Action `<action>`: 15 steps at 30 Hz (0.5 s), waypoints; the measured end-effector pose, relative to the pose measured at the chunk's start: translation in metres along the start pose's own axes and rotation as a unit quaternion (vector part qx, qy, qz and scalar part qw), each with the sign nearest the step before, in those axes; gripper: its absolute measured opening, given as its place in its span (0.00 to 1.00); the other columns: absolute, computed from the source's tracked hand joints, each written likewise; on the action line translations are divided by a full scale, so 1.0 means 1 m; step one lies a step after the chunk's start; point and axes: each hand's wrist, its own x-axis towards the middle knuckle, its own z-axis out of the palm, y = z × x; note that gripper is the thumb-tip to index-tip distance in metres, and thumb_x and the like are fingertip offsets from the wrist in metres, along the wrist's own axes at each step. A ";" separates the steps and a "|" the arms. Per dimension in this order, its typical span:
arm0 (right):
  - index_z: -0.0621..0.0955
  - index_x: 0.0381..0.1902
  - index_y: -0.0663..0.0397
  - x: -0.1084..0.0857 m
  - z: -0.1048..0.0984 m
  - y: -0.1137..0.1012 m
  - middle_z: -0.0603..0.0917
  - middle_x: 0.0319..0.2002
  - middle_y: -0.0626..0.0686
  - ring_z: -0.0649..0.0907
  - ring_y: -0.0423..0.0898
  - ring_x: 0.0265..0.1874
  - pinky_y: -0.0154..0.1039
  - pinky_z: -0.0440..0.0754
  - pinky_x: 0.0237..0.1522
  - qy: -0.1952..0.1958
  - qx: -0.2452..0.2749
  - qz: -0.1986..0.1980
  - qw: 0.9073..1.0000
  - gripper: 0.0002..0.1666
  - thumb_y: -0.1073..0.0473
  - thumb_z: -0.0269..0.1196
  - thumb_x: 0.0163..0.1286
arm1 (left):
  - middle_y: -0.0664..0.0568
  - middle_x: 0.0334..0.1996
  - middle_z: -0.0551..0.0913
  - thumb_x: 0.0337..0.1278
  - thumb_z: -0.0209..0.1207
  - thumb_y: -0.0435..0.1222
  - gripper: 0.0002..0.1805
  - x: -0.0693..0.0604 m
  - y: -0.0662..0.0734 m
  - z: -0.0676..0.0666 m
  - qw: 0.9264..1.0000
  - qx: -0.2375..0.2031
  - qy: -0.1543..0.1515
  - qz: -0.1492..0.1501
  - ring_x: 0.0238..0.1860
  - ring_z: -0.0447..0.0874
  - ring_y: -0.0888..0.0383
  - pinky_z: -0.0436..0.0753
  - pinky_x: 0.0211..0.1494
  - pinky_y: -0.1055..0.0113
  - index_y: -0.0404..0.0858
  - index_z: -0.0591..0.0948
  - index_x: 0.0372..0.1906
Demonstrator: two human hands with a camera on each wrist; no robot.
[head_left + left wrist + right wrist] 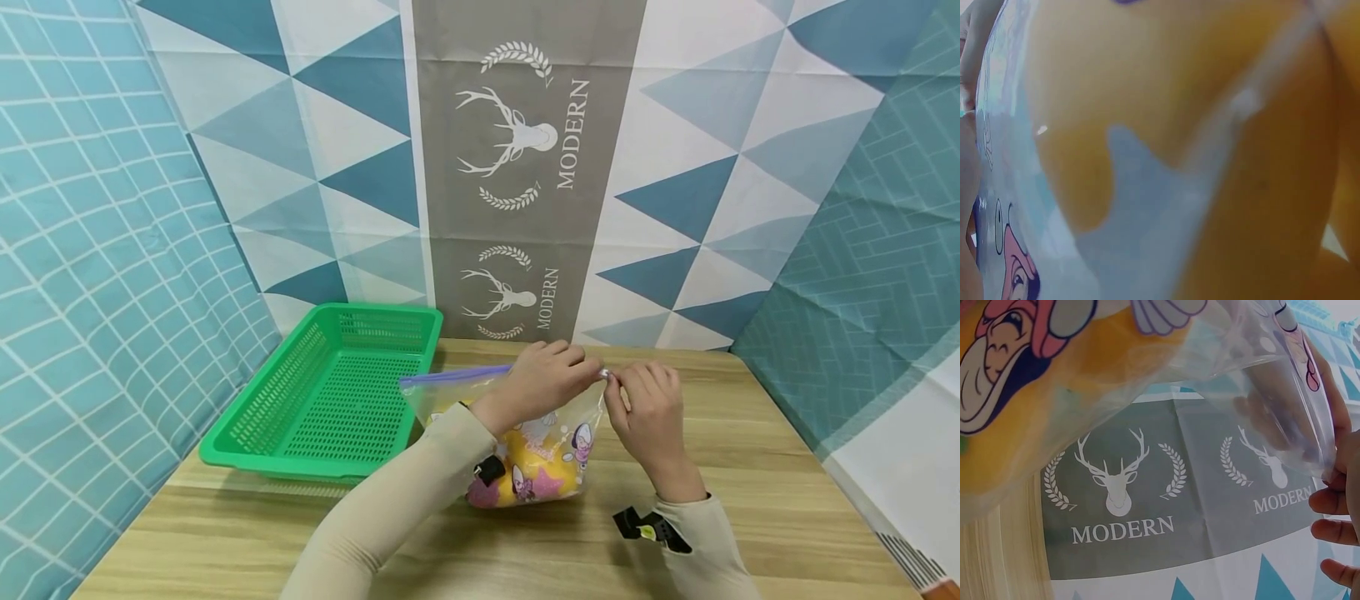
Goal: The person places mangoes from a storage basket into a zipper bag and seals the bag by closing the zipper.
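Observation:
A clear zip bag (525, 450) with a purple zip strip and printed cartoon shells stands on the wooden table, with yellow-orange things inside. My left hand (542, 379) grips its top edge near the right end, fingers curled over the strip. At the top right corner my right hand (649, 408) pinches the bag between thumb and forefinger. The right wrist view shows the right hand's fingers (1335, 530) beside the clear plastic corner. In the left wrist view the yellow contents (1260, 187) fill most of the picture, close and blurred; what they are I cannot tell.
A green plastic basket (321, 465) with slotted walls stands left of the bag, near the back of the table (757, 467). Patterned sheets hang around the table; the rear one (525, 225) carries deer heads and the word MODERN.

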 end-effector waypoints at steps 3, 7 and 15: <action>0.78 0.25 0.64 0.000 -0.001 0.000 0.80 0.22 0.58 0.76 0.59 0.25 0.56 0.68 0.34 0.000 0.001 -0.002 1.000 0.18 0.60 0.53 0.73 | 0.59 0.30 0.78 0.69 0.59 0.45 0.06 0.000 0.000 -0.001 1.000 -0.010 -0.004 0.003 0.26 0.73 0.61 0.66 0.26 0.70 0.48 0.81 0.40; 0.78 0.25 0.63 0.000 -0.001 0.000 0.80 0.22 0.58 0.76 0.59 0.25 0.56 0.68 0.34 -0.002 0.000 -0.004 1.000 0.17 0.60 0.53 0.73 | 0.60 0.31 0.79 0.69 0.59 0.45 0.06 0.000 0.000 -0.002 1.000 -0.014 -0.009 0.005 0.28 0.76 0.61 0.66 0.28 0.69 0.48 0.81 0.40; 0.77 0.24 0.62 0.001 -0.002 -0.001 0.80 0.23 0.57 0.77 0.59 0.26 0.56 0.68 0.35 -0.007 -0.001 -0.004 1.000 0.16 0.61 0.54 0.71 | 0.61 0.31 0.79 0.69 0.59 0.44 0.05 -0.001 0.002 -0.003 1.000 -0.001 -0.007 0.014 0.29 0.77 0.63 0.66 0.28 0.69 0.48 0.81 0.38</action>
